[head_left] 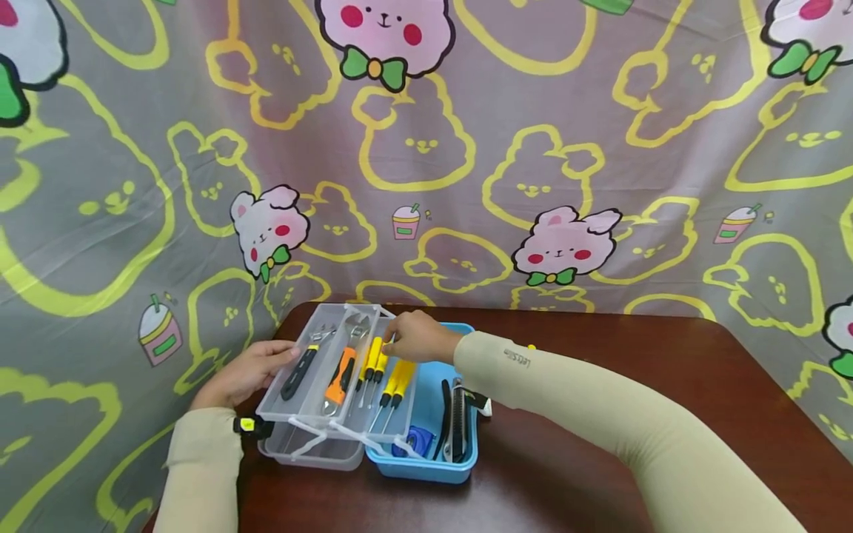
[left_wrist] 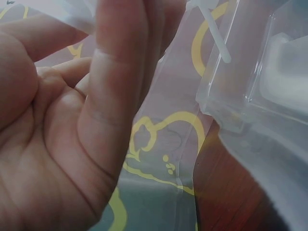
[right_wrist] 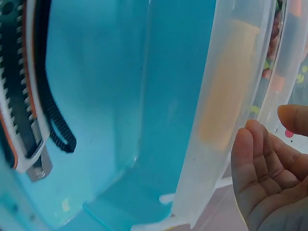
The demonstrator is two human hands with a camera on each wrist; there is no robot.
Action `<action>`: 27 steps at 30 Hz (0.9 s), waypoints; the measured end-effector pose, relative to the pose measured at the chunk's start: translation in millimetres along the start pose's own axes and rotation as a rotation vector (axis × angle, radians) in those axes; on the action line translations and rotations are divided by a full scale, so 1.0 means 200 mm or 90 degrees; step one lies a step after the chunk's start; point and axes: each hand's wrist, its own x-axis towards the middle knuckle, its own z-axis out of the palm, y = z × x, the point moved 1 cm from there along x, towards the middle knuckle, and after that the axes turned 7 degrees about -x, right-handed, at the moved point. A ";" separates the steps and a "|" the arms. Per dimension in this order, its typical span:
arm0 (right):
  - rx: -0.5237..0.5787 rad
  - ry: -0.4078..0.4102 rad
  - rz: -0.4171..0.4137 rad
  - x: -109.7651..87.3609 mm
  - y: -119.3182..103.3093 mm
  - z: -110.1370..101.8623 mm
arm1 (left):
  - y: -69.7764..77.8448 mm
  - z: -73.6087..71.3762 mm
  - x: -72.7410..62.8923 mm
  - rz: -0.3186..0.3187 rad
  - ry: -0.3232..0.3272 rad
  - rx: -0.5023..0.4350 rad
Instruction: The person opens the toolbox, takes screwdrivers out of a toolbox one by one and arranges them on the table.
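A toolbox stands unfolded, its clear plastic trays (head_left: 286,411) spread to the left of its blue base (head_left: 426,474). At the outer tray's left edge my left hand (head_left: 256,364) pinches the rim, thumb on top; its palm (left_wrist: 62,144) fills the left wrist view. My right hand (head_left: 423,337) reaches over the inner tray, fingertips beside the yellow screwdrivers (head_left: 375,359). In the right wrist view, the fingers (right_wrist: 252,154) are bent beside the tray wall, apart from the thumb, with nothing visible between. More yellow screwdrivers (head_left: 397,385) lie nearer the front.
An adjustable wrench (head_left: 301,372) with a dark handle and an orange-handled tool (head_left: 341,375) lie in the trays. The base holds a blue tape measure (head_left: 418,442) and a utility knife (head_left: 457,422). Brown table (head_left: 566,466) stretches rightward; a patterned curtain (head_left: 466,170) hangs behind.
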 end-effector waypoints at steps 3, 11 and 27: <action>-0.004 0.001 0.004 0.01 -0.01 0.02 | 0.00 0.00 0.00 0.002 -0.007 -0.007; -0.020 0.003 0.000 0.04 -0.03 0.05 | 0.01 -0.01 0.00 0.004 -0.016 -0.011; -0.077 -0.006 0.043 0.09 -0.01 0.12 | 0.00 0.00 0.00 -0.007 0.003 0.009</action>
